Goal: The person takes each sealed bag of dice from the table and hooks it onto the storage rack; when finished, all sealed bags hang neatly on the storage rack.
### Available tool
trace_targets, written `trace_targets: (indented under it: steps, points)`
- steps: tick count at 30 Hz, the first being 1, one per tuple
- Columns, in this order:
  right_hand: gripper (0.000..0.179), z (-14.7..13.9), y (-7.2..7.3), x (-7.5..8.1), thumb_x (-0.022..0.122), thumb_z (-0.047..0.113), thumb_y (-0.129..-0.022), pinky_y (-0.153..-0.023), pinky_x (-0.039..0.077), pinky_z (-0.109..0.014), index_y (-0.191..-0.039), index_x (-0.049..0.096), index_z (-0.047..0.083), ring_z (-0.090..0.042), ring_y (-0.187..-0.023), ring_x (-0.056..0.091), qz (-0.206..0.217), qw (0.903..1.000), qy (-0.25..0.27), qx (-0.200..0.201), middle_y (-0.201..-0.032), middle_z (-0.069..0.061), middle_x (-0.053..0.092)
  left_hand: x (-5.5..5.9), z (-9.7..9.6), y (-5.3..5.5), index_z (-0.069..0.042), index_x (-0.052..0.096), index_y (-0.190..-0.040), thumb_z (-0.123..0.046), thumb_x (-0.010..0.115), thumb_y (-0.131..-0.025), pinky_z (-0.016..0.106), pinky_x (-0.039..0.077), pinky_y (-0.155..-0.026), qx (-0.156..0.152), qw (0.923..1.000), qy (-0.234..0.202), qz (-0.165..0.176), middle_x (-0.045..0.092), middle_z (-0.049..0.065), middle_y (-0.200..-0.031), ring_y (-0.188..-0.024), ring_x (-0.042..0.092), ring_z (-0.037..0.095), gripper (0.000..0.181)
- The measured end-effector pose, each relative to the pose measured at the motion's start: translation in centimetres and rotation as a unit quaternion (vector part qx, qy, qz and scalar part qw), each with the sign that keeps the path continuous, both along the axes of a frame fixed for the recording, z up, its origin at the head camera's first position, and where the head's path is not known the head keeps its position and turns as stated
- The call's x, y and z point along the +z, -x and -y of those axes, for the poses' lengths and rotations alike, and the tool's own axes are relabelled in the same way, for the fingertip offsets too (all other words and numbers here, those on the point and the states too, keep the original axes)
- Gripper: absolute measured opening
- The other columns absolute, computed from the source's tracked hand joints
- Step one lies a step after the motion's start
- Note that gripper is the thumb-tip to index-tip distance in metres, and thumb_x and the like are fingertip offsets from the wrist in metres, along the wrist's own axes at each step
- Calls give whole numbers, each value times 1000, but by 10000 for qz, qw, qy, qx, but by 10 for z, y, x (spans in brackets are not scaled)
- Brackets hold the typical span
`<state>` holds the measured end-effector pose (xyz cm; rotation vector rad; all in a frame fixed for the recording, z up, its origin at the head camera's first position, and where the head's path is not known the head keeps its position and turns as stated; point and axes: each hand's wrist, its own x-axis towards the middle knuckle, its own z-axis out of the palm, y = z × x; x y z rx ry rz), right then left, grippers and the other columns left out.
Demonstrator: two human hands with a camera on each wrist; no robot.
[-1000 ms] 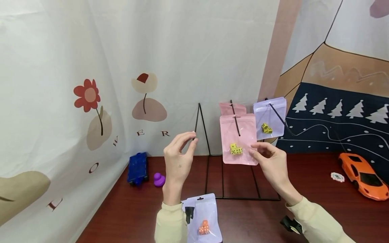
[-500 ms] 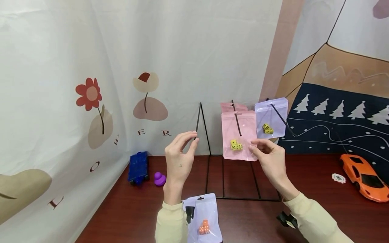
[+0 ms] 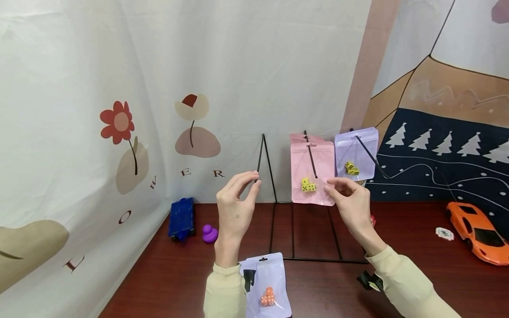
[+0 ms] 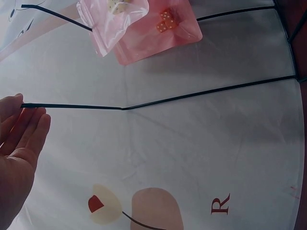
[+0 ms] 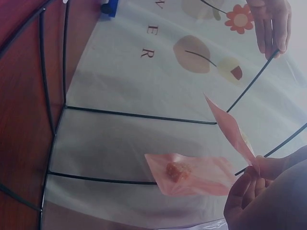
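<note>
Curtain (image 3: 254,66) lettered "LOWER", right hand (image 3: 352,204) pinching pouch (image 3: 303,168)

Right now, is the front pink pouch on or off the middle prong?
On: the front pouch has the prong through its top slot, tip showing in front.

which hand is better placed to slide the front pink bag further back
Probably the right hand: it pinches the front pink bag, while the left hand pinches the left prong near its tip.

pale flower-printed cloth (image 3: 258,66) behind a dark red-brown tabletop (image 3: 159,282)
</note>
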<state>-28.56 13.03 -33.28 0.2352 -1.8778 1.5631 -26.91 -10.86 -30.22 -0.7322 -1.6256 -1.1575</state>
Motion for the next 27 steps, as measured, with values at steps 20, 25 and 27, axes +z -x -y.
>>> trace_targets:
  steps: [20, 25, 27]
  points:
    - [15, 1, 34, -12, 76, 3, -80, -43, 38, -13, -93, 72, -1, -3, -56, 49, 38, 9992, 368, 176, -66, 4, 60, 0, 1, 0, 2, 70, -93, 5, 69, -83, 31, 54, -87, 2, 10000, 20, 23, 68, 12, -96, -93, 65, 24, 10]
    - [16, 3, 38, -12, 75, 2, -80, -46, 40, -12, -95, 72, -1, -4, -59, 51, 160, 9987, 442, 213, -68, 4, 60, 0, 0, -1, 3, 70, -93, 6, 69, -83, 31, 54, -87, -24, 10000, 27, 20, 68, 15, -96, -93, 65, 25, 10]
    - [17, 3, 39, -12, 75, 2, -80, -47, 41, -12, -96, 71, -2, -4, -60, 52, 192, 9983, 487, 250, -69, 4, 61, 0, 0, -1, 3, 70, -93, 6, 69, -83, 31, 54, -88, -26, 10000, 27, 15, 68, 14, -96, -94, 65, 25, 10]
